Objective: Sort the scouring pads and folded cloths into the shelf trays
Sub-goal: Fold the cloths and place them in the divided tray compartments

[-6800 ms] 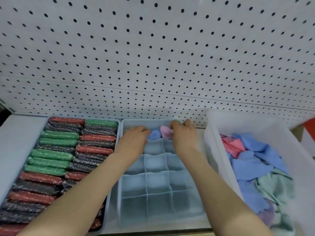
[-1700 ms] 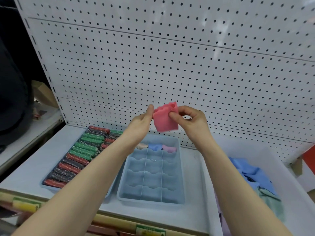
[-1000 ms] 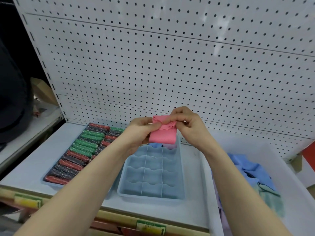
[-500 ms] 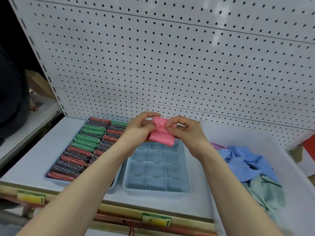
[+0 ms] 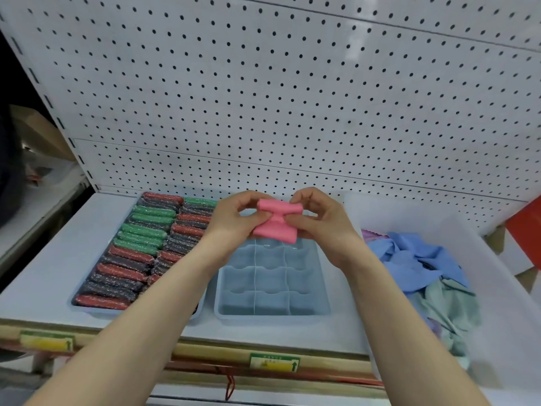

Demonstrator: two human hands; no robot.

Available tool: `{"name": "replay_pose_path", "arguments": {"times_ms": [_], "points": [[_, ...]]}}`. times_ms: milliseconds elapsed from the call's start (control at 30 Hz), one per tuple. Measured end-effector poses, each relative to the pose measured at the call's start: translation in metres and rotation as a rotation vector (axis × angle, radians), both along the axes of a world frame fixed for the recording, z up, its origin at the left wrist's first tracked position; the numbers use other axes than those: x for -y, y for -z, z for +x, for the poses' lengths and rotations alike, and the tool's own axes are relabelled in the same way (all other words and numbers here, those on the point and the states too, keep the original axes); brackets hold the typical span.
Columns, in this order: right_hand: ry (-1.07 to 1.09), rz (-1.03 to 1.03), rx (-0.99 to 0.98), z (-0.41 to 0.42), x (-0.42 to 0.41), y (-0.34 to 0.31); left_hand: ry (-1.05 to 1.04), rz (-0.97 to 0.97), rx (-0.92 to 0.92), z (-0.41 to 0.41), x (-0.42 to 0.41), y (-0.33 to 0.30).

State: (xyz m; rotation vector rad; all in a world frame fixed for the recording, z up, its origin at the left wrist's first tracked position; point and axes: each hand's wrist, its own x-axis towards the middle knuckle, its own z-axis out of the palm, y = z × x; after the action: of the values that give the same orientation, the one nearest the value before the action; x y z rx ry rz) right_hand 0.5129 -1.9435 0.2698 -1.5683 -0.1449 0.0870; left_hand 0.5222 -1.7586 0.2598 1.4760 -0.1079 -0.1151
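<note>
Pink cloth (image 5: 276,222), pinched by both hands, is now rolled tighter.

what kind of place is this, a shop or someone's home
Most likely a shop aisle: a white pegboard back panel rises behind the shelf, price labels sit along its front edge, and a tray of scouring pads is lined up like stock.
</note>
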Motion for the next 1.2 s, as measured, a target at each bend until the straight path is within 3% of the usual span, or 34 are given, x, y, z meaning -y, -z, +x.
{"name": "replay_pose_path", "arguments": {"times_ms": [200,400,500,600,667,733,833,1000,1200], "points": [[0.105,-0.272,0.208,-0.005,-0.011,0.014,0.088,-0.172,-0.359,-0.001,-0.008,0.006],[-0.027,-0.218,-0.071,-0.012,-0.014,0.029,0.084,-0.017,-0.198,-0.01,-0.021,0.03],[-0.103,-0.336,-0.162,-0.014,-0.017,0.043,0.098,0.101,-0.117,-0.013,-0.028,0.039],[-0.119,-0.329,-0.215,-0.016,-0.023,0.056,0.099,0.251,-0.037,-0.015,-0.036,0.05],[-0.054,-0.368,-0.207,-0.013,-0.022,0.064,0.048,0.444,0.08,-0.016,-0.046,0.062],[0.05,-0.452,-0.19,-0.007,-0.019,0.073,-0.018,0.768,0.265,-0.016,-0.061,0.075],[0.15,-0.712,-0.099,0.007,-0.022,0.085,-0.036,1.043,0.431,-0.011,-0.075,0.09],[0.146,-0.887,0.097,0.046,-0.058,0.101,-0.018,1.154,0.454,0.003,-0.073,0.104],[-0.041,-0.91,0.04,0.072,-0.074,0.116,-0.033,1.131,0.455,0.009,-0.074,0.113]]}}
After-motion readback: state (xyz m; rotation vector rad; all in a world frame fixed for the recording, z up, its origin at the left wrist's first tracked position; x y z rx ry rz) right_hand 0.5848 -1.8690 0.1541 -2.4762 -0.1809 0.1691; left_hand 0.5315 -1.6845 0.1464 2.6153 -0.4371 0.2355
